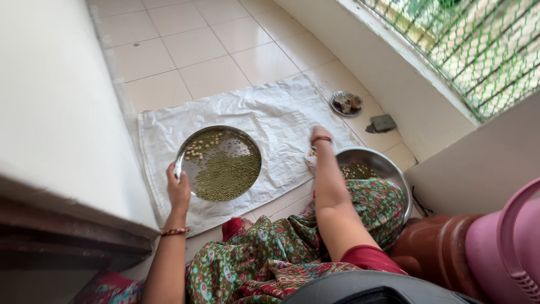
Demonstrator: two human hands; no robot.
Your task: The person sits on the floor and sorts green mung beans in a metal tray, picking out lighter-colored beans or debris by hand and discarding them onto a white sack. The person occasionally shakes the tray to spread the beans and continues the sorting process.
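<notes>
Sacking lies white across the tiled floor, its long axis running left to right, carrying a round steel tray of green lentils. Left hand grips the tray's near-left rim; right hand rests by a steel bowl, its grasp impossible to tell.

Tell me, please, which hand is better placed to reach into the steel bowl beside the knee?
The right hand, probably: it rests on the white sack at the rim of the steel bowl. The left hand is across on the edge of the round tray of green grains.
</notes>
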